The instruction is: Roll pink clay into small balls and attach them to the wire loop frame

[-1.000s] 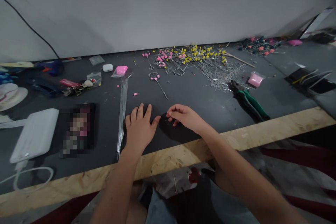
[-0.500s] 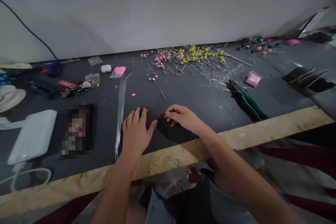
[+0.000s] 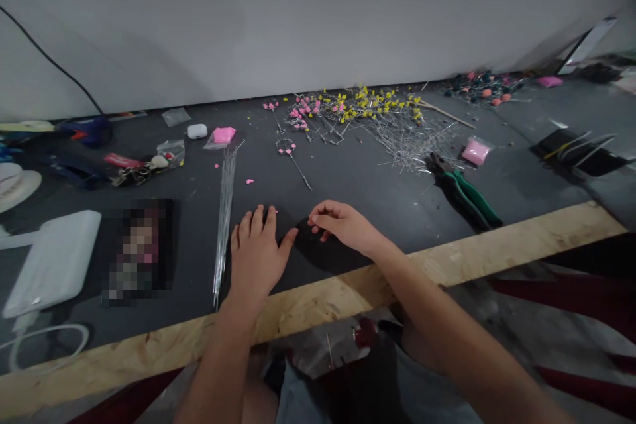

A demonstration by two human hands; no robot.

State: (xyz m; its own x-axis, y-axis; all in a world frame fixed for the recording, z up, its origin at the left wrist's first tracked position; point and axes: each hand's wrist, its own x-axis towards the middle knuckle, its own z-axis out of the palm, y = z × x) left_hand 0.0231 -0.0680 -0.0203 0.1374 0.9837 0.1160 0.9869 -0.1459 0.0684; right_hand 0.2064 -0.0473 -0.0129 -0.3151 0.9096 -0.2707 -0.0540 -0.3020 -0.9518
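My left hand (image 3: pixel 256 248) lies palm down on the dark tabletop, fingers stretched and thumb apart. A speck of pink shows by its index fingertip. To its left runs a bundle of straight thin wires (image 3: pixel 226 212). My right hand (image 3: pixel 338 222) is curled just above the table, thumb and fingertips pinched together; what they hold, if anything, is too small to make out. Beyond both hands lies a twisted wire loop with pink beads (image 3: pixel 287 149), its stem pointing toward me. A small pink piece of clay (image 3: pixel 249 181) rests beyond my left fingertips.
Pliers with green handles (image 3: pixel 464 192) lie at right, near a pink clay packet (image 3: pixel 477 150). Against the wall is a pile of wire pieces with yellow tips (image 3: pixel 372 106). A white power bank (image 3: pixel 54 262) and a pixelated dark object (image 3: pixel 142 245) lie left. A wooden strip (image 3: pixel 447 258) edges the table.
The view has shifted slightly, moving the table items a little to the left. Both hands keep nearly the same pose and place.
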